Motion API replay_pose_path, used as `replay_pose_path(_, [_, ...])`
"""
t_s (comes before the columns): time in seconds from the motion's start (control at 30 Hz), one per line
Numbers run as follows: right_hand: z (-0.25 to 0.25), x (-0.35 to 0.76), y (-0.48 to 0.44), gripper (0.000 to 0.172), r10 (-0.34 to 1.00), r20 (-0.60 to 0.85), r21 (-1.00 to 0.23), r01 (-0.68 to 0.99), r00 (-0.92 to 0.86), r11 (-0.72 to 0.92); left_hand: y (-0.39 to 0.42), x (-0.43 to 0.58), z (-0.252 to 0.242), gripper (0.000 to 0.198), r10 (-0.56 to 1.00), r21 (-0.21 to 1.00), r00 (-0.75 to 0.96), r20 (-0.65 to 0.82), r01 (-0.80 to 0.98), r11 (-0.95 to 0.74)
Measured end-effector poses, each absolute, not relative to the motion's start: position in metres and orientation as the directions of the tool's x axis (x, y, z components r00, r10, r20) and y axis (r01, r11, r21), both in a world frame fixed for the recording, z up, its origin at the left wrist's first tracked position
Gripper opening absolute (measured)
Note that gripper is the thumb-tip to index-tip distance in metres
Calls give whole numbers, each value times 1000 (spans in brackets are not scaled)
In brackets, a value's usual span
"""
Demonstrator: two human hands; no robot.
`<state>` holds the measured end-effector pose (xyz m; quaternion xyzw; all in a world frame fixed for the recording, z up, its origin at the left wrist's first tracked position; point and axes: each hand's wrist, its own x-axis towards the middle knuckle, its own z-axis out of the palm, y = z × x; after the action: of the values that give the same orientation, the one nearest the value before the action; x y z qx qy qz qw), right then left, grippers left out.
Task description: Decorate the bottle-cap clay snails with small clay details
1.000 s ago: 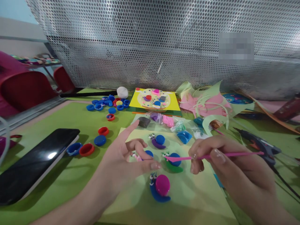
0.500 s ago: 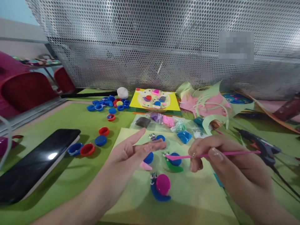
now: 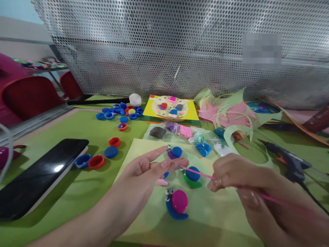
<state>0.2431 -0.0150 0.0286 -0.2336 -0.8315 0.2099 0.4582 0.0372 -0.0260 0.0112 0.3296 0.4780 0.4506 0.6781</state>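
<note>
My right hand (image 3: 246,188) grips a thin pink tool (image 3: 199,172), whose tip reaches the fingertips of my left hand (image 3: 151,171). The left fingers are stretched out, with the thumb near the index side; anything tiny on them is too small to make out. Under the hands, on a pale yellow sheet (image 3: 144,223), lie several clay snails with bottle-cap shells: a blue one with a magenta cap (image 3: 179,201), a green one with a blue cap (image 3: 193,174), a purple one with a blue cap (image 3: 177,152), and a pink one (image 3: 161,182) partly hidden by my left hand.
Blue and red caps (image 3: 111,152) and a black phone (image 3: 43,175) lie left. Bagged clay (image 3: 185,131) and a yellow card with snails (image 3: 149,111) are behind. Paper scraps (image 3: 226,115) and a glue gun (image 3: 290,159) sit right, before a perforated metal panel (image 3: 154,48).
The pink tool has turned, and its tip now meets my left fingertips. My right hand has rotated, and my left hand has shifted slightly right, uncovering the purple snail.
</note>
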Motion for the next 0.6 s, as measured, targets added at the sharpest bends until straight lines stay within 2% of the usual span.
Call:
replay_pose_path(0.1, [34,246,-14,28,499,674,-470,206,-545,858,-24,36,10,51,933,864,152,-328,-352,361])
replay_pose_path(0.27, [32,245,-18,25,534,677,-471,259,-507,843,-23,35,16,83,932,851,148,-331,-380,363])
replay_pose_path(0.43, [30,242,-17,27,520,699,-463,243,-491,853,-24,35,16,107,955,892,97,-281,-340,298])
replay_pose_path(0.5, [31,242,-16,28,512,689,-464,230,-512,855,-22,35,15,109,952,894,86,-293,-329,304])
replay_pose_path(0.6, [34,243,-14,31,481,680,-443,213,-553,871,-21,36,15,92,939,893,83,-335,-289,344])
